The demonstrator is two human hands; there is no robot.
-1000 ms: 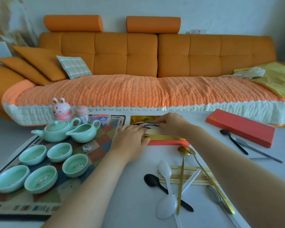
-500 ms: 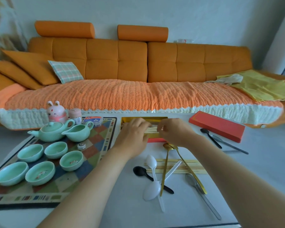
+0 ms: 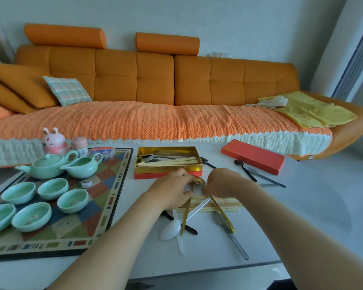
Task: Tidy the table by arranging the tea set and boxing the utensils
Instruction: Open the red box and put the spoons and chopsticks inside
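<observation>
The tabletop [image 3: 312, 216] runs wide to my right, past the crossed utensils. My left hand [image 3: 172, 191] and right hand [image 3: 222, 182] pinch the gold spoons [image 3: 222, 215] at their bowls, just short of the gold-lined box [image 3: 168, 149] and its near edge. The red lid [image 3: 253, 156] lies beyond.

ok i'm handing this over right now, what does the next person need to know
Hands: left hand and right hand each appear to pinch the bowl ends of the gold spoons; the handles lie on the table.
Box: open, holding chopsticks and a few spoons. Lid lies to its right.
Done: teapot, pitcher and five cups are grouped on the mat.
Left: box the gold spoons, loose chopsticks, white spoons, steel spoon and black spoon, then fit the lid.
</observation>
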